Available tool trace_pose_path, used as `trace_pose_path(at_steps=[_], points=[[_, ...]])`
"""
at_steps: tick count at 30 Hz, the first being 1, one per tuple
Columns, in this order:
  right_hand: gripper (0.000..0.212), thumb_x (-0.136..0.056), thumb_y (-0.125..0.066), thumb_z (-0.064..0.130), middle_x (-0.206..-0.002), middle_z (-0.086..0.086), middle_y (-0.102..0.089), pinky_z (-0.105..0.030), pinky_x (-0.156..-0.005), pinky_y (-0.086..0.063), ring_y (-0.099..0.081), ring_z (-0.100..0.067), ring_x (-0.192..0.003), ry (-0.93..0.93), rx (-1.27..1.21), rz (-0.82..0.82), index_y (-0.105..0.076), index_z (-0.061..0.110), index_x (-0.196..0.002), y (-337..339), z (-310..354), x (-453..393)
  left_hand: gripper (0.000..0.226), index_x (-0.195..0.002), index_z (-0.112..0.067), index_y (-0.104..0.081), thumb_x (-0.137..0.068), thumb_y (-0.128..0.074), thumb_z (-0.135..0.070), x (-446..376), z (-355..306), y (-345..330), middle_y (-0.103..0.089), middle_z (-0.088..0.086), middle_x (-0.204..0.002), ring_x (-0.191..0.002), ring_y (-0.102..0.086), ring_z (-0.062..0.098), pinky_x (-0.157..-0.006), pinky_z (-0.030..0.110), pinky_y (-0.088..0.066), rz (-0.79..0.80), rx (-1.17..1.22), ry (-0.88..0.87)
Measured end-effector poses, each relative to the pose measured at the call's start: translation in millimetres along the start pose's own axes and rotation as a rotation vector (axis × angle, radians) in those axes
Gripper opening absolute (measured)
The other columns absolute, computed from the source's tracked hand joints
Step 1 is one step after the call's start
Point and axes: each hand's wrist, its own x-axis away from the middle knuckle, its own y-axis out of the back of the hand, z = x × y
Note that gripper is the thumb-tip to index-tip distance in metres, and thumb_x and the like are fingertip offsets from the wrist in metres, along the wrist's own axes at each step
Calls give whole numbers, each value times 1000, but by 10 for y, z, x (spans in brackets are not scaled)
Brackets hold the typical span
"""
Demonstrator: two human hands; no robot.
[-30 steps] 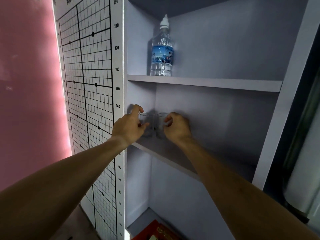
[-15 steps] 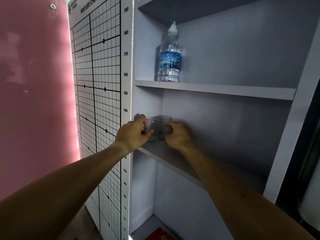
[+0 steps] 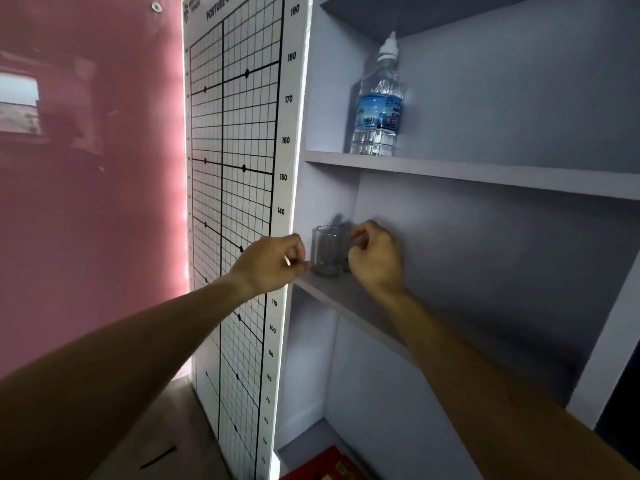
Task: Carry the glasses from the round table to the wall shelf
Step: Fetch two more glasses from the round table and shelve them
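Because the glasses (image 3: pixel 327 251) belong on the wall shelf (image 3: pixel 349 306), they now stand upright on its middle board, tucked into the corner where that board meets the shelf's left side panel, one just behind the other so that only the nearer one reads clearly. Both hands flank them. To the left of the glasses, outside the shelf's front edge, the left hand (image 3: pixel 270 263) has its fingers loosely curled with nothing between them; the thumb tip reaches toward the base of the nearer glass, though whether it touches is hard to tell. To the right of the glasses, over the board, the right hand (image 3: pixel 375 256) is likewise loosely curled, its fingertips close to the rear glass; contact there is blurred, but no grip shows. Judged from this, the setting-down looks done, and the corner spot keeps them away from the open front edge. One board above the glasses stands a water bottle (image 3: pixel 378 109), and left of the shelf hangs a posture chart (image 3: pixel 239 133).
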Motion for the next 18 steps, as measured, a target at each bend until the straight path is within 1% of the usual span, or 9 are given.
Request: trace_pose_path(at_steps=[2,4,6,7,9,11,13,16,18], points=[[28,-79,-56,-4,-89,-1,-69,-25,-77,-54,-64,-16,-81,83,-61,45,-68,16,-93,-54,118,40,16,-84,-28,-60,-85,-73,-38,103,173,141,-67,-11,-77,-70,-65,7,-67,29,-54,0,-12,45],[22,-85,-60,1,-87,5,-70,-20,-75,-52,-65,-11,-79,164,-76,106,-69,20,-91,-167,270,83,16,-83,-31,-59,-85,-71,-41,254,355,314,-68,-12,-79,-71,-64,4,-63,26,-50,5,-41,114],[16,-87,-63,8,-86,7,-71,-25,-77,-55,-66,-11,-79,210,-115,193,-69,22,-89,-365,440,157,17,-80,-34,-58,-84,-70,-45,471,535,504,-67,-16,-78,-70,-63,0,-62,22,-45,-5,-81,202],[15,-87,-63,10,-85,7,-71,-28,-77,-56,-66,-11,-77,218,-132,245,-69,23,-89,-494,534,212,17,-78,-35,-58,-83,-70,-46,606,625,613,-66,-17,-75,-69,-62,-2,-63,23,-46,-8,-110,241],[13,-87,-64,13,-82,8,-69,-30,-75,-57,-66,-9,-74,233,-148,347,-70,25,-90,-750,714,350,17,-78,-35,-58,-82,-70,-46,893,781,827,-63,-19,-72,-67,-60,-3,-67,27,-49,1,-182,312],[13,-87,-65,14,-83,8,-69,-31,-75,-58,-66,-9,-76,280,-165,448,-72,23,-94,-1053,940,543,17,-79,-33,-58,-83,-70,-44,1265,947,1092,-60,-19,-71,-66,-58,-1,-68,29,-50,0,-233,395],[13,-86,-65,16,-86,7,-69,-31,-76,-56,-66,-11,-79,326,-171,527,-72,23,-94,-1330,1180,761,18,-79,-30,-57,-84,-72,-40,1656,1103,1362,-60,-18,-71,-66,-59,5,-67,28,-50,-10,-265,467],[13,-84,-64,18,-83,10,-67,-27,-72,-53,-66,-11,-79,371,-193,664,-70,28,-91,-1755,1617,1169,18,-78,-29,-58,-83,-73,-38,2368,1315,1817,-66,-9,-76,-71,-64,14,-69,29,-51,-27,-313,615],[15,-84,-64,20,-84,10,-67,-27,-73,-52,-65,-12,-80,394,-194,755,-71,27,-95,-2007,1899,1426,17,-77,-30,-59,-81,-73,-39,2850,1420,2122,-66,-9,-76,-74,-65,16,-72,30,-52,-44,-348,713]])
